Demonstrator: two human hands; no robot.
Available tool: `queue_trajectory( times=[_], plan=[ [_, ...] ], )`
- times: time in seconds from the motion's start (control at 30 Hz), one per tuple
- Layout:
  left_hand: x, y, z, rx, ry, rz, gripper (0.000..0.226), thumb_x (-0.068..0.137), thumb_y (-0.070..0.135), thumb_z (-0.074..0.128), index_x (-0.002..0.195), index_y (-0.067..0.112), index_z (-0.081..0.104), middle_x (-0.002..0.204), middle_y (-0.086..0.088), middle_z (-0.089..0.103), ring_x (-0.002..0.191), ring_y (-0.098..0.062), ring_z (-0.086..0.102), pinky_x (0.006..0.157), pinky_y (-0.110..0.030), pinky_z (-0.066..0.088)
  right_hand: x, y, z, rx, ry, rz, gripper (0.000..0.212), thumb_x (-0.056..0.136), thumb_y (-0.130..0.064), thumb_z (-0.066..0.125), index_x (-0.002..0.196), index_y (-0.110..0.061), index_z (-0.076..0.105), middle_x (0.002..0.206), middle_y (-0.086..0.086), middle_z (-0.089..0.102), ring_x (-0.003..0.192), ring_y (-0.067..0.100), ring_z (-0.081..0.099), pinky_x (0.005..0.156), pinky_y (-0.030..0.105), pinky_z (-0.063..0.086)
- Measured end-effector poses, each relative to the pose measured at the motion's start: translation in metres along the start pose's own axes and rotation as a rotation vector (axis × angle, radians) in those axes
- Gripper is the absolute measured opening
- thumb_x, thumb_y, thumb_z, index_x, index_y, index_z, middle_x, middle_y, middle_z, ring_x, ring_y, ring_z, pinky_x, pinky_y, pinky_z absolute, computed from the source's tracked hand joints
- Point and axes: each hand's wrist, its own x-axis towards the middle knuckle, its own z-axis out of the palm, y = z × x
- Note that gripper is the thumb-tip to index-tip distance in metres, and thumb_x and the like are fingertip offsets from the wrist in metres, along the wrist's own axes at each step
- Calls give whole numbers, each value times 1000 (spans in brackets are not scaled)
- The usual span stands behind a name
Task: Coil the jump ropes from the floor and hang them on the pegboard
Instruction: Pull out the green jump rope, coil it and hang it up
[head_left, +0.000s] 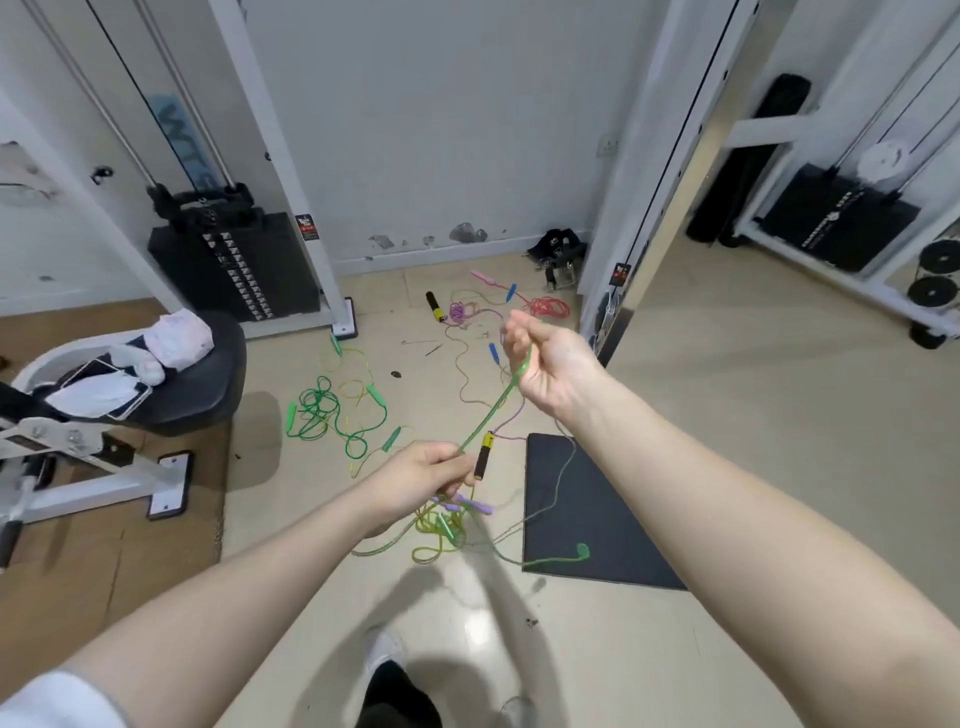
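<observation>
Left hand, lower centre of frame: fingers curled round a translucent green rope, with a black-and-yellow handle standing upright just beside the fingertips; whether the fingers also grip that handle cannot be told. Below this hand hangs a bunch of yellow-green loops and purple handles.

Right hand, centre right and higher: fingers closed, pinching the same green rope, which runs taut and slanting between the two hands.

Left of frame: bench seat bearing a pink cloth and a phone. Upper left: black weight stack in a white frame.

Centre floor: tangled dark green rope with green handles; beyond it, near the wall, a second black-and-yellow handle, a purple rope, a pink handle, blue handles and a coiled red rope.

Lower centre right: dark mat on the floor, with a green rope end lying across its near edge.

Upper right: second weight stack and weight plates.
</observation>
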Motion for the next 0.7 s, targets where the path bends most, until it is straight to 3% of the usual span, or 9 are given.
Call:
queue_trajectory(
  times=[0.07, 0.13, 0.2, 0.27, 0.37, 0.43, 0.5, 0.6, 0.7],
  plan=[
    [-4, -10, 6, -76, 49, -50, 31, 98, 16, 42, 71, 10, 56, 58, 3, 57, 68, -16, 53, 76, -26, 44, -4, -10, -16, 193, -12, 0, 23, 102, -14, 29, 111, -3, 47, 48, 15, 59, 34, 16, 57, 33, 20, 46],
    [-8, -5, 17, -368, 106, -78, 31, 100, 17, 36, 74, 10, 52, 61, -1, 59, 71, -21, 60, 79, -28, 49, -12, -11, -33, 189, -43, -2, 35, 103, -26, 26, 116, 0, 45, 67, 20, 67, 54, 26, 68, 50, 30, 58],
    [-11, 9, 29, -699, 130, -51, 31, 101, 19, 32, 76, 10, 48, 61, -5, 59, 66, -22, 66, 72, -30, 56, -24, -3, -53, -165, -76, 10, 47, 101, -43, 21, 122, -6, 41, 93, 12, 69, 82, 25, 68, 77, 36, 55],
    [-15, 22, 43, -889, 127, -7, 33, 101, 21, 29, 77, 10, 48, 63, -7, 61, 63, -22, 68, 61, -31, 58, -42, 14, -71, -554, -165, 129, 60, 97, -55, 17, 127, -10, 43, 100, 5, 66, 86, 17, 65, 87, 33, 46],
    [-22, 35, 57, -1007, 143, 13, 34, 101, 24, 28, 79, 10, 49, 65, -8, 64, 62, -21, 69, 59, -33, 58, -70, 34, -89, -834, -319, 229, 48, 98, -50, 24, 110, -13, 53, 84, 0, 61, 73, 14, 60, 76, 27, 45],
    [-27, 38, 61, -1026, 203, 28, 31, 101, 24, 29, 83, 9, 49, 63, -8, 64, 61, -21, 69, 58, -33, 58, -85, 36, -97, -887, -374, 223, 34, 99, -40, 31, 104, -16, 55, 87, 1, 65, 69, 16, 60, 66, 25, 45],
    [-33, 36, 60, -1019, 277, 46, 28, 101, 25, 30, 87, 10, 49, 61, -7, 64, 62, -22, 69, 59, -34, 58, -94, 31, -105, -993, -414, 158, 21, 99, -27, 41, 103, -14, 57, 85, 1, 64, 56, 11, 51, 51, 20, 35],
    [-44, 28, 56, -952, 370, 22, 29, 102, 28, 29, 86, 13, 48, 52, -1, 59, 62, -17, 69, 59, -30, 59, -103, 24, -112, -1101, -367, 33, 12, 96, -14, 48, 92, -12, 59, 70, -1, 55, 39, 4, 33, 40, 14, 20],
    [-49, 19, 55, -841, 474, -32, 30, 102, 30, 27, 83, 16, 46, 42, 6, 47, 50, -10, 63, 58, -25, 58, -111, 20, -116, -1033, -273, -46, 11, 93, -8, 51, 84, -13, 52, 65, 0, 51, 34, 2, 27, 35, 12, 19]
  ],
)
